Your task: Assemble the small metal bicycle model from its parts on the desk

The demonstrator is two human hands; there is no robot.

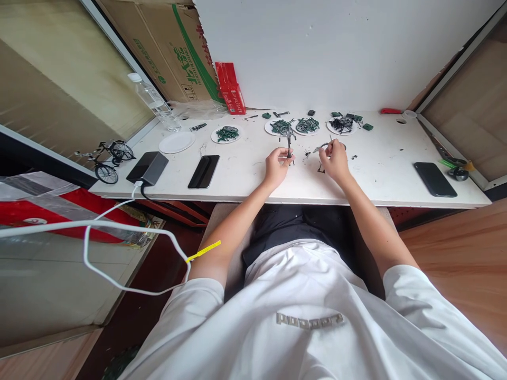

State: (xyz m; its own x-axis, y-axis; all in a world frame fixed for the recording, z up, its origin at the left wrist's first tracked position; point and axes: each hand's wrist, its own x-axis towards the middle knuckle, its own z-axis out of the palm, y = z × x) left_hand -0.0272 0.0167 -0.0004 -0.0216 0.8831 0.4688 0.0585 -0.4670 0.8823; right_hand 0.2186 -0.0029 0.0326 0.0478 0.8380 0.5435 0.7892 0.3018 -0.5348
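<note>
Pinched upright in the fingers of my left hand (278,168) is a small dark model bicycle frame (289,141), its crosswise parts showing above the fingertips. To its right, my right hand (335,160) is closed in a pinch low over the table. A thin tip (331,138) shows above those fingers, but what they hold is too small to make out. Small silvery and black parts (318,149) lie just left of the right hand, and a small black bracket-shaped piece (321,169) is below it. Tiny black bits (307,154) lie between the hands.
Behind the hands, plates hold dark green parts (307,124) and black parts (341,124). A finished-looking model bicycle (106,158), a dark grey box (147,168) with cables and a phone (204,171) are left. Another phone (434,178) lies right. A bottle (154,101) stands behind.
</note>
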